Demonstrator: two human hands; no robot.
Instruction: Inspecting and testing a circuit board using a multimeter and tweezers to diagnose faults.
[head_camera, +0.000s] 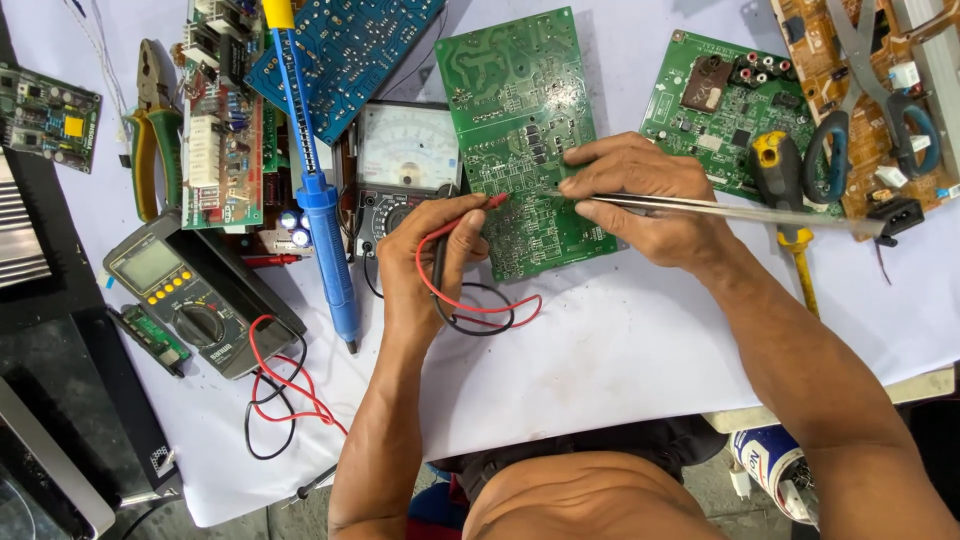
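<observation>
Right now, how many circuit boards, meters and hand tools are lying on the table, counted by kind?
Circuit boards: 6, including the green board under both hands
Meters: 2, analog meter and digital multimeter
Hand tools: 5, pliers, desoldering pump, screwdriver, scissors, tweezers
Total: 13

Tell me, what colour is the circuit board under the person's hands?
Green circuit board, seen best in the head view.

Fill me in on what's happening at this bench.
A person sits at a white-covered table working on a green circuit board. The left hand holds the red and black meter probes, tips on the board. The right hand holds metal tweezers whose tips also meet the board. An analog meter, a blue desoldering pump, pliers and a digital multimeter lie to the left.
</observation>
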